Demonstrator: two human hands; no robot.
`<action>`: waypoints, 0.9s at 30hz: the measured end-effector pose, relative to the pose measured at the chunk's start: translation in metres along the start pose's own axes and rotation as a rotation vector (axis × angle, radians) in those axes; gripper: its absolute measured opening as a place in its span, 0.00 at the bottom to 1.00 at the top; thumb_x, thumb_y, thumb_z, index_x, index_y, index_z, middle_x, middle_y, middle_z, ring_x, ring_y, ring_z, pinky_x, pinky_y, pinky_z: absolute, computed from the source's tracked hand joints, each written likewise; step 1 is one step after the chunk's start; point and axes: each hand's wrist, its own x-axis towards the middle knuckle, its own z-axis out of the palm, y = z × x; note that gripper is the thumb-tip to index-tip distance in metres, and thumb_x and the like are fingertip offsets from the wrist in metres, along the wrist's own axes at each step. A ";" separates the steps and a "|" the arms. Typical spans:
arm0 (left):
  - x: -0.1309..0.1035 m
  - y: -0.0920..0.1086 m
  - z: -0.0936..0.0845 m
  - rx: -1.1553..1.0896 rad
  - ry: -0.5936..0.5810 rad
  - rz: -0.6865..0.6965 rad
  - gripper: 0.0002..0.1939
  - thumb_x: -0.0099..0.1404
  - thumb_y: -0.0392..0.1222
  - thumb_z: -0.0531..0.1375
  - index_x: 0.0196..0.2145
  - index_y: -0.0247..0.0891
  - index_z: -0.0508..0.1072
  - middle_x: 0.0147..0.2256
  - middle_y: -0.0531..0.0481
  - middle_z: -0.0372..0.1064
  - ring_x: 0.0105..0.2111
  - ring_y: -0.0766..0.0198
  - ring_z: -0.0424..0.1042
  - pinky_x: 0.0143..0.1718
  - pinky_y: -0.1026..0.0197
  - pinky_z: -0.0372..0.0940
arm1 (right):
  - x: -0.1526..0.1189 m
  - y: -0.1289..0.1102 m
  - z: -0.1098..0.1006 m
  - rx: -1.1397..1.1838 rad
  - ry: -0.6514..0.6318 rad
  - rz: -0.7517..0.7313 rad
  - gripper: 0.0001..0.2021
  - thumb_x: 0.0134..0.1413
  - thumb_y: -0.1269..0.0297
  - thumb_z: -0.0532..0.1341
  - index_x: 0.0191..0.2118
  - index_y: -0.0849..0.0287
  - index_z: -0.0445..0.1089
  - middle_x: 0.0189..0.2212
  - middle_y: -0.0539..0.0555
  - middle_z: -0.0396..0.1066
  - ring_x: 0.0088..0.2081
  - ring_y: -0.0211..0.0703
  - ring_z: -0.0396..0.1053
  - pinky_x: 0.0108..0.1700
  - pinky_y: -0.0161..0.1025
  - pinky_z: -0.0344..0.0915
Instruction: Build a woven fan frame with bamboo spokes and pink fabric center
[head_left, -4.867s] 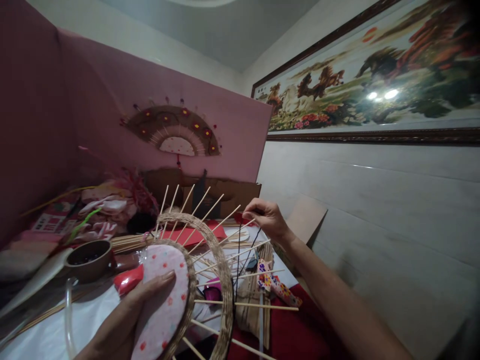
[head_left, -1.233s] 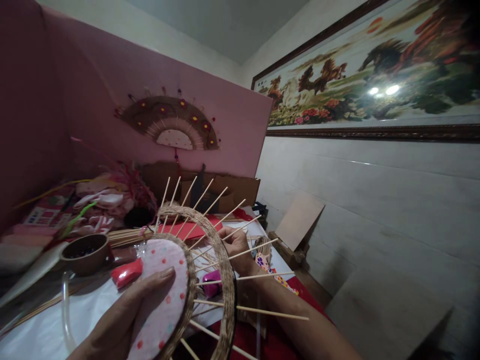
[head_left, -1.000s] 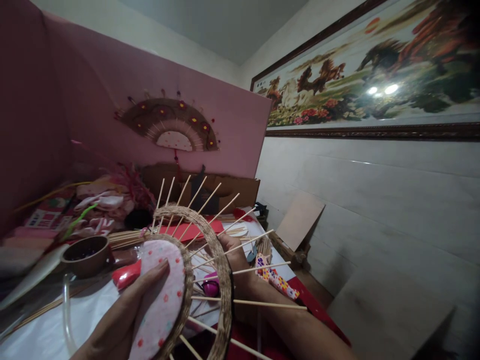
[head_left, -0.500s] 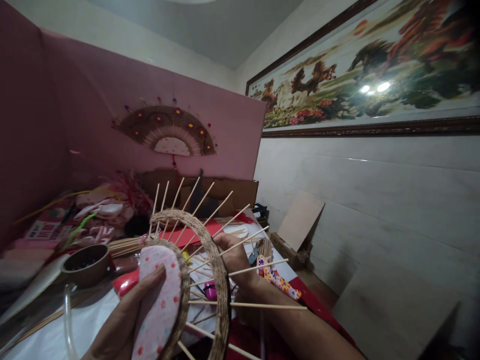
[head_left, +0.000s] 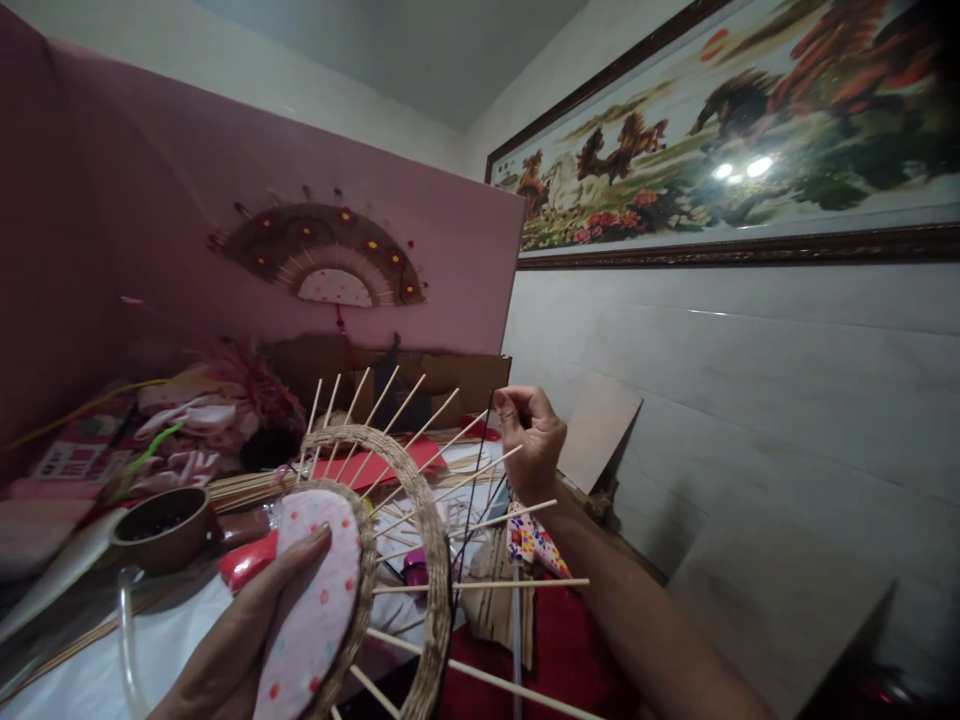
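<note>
Counting 2 fans: held fan (head_left: pixel 366 550), tilted above the bench (head_left: pixel 176 640), and mounted fan (head_left: pixel 322 245) on the pink board (head_left: pixel 457 270) behind. Held fan shows 2 woven bands (head_left: pixel 421 495), 1 dotted pad (head_left: pixel 324 590), at least 10 sticks (head_left: pixel 525 584); lower part cropped. 2 hands: left hand (head_left: pixel 236 630) gripping the pad, thumb on top, other fingers hidden; right hand (head_left: pixel 529 440) closed, pinching 1 black thread (head_left: pixel 469 505) that runs down to the outer band.

Vs 0.5 s ago: right hand was low, behind the sticks; now up among the right-hand tips, thread drawn up with it. Left grip unchanged.

Room: pale wall (head_left: pixel 637 320), 1 long framed picture (head_left: pixel 735 150). Bench: white cover, cluttered. 1 bowl (head_left: pixel 176 545) at left, floral cloth (head_left: pixel 529 535) by the right forearm, 1 red packet (head_left: pixel 247 562) near the bowl.
</note>
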 end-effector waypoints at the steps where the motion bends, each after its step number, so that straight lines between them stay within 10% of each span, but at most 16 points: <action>1: 0.000 0.000 0.000 -0.004 -0.005 0.000 0.19 0.56 0.37 0.61 0.44 0.23 0.71 0.23 0.33 0.76 0.21 0.42 0.75 0.25 0.39 0.70 | 0.001 0.000 -0.002 -0.024 0.020 -0.038 0.07 0.54 0.61 0.60 0.30 0.59 0.68 0.20 0.46 0.65 0.21 0.33 0.59 0.25 0.31 0.57; 13: -0.003 0.000 0.004 -0.035 -0.046 -0.021 0.20 0.57 0.38 0.60 0.46 0.22 0.69 0.22 0.35 0.76 0.25 0.41 0.76 0.32 0.36 0.69 | -0.020 0.016 -0.016 -0.069 0.166 0.098 0.09 0.55 0.58 0.57 0.32 0.60 0.66 0.22 0.48 0.63 0.23 0.35 0.59 0.26 0.33 0.58; 27: -0.015 -0.001 0.016 0.037 0.026 -0.017 0.19 0.56 0.37 0.61 0.45 0.25 0.71 0.23 0.36 0.76 0.19 0.43 0.75 0.19 0.45 0.71 | -0.034 0.026 0.017 0.036 -0.323 0.244 0.11 0.52 0.59 0.59 0.24 0.60 0.67 0.17 0.46 0.60 0.19 0.32 0.54 0.21 0.31 0.51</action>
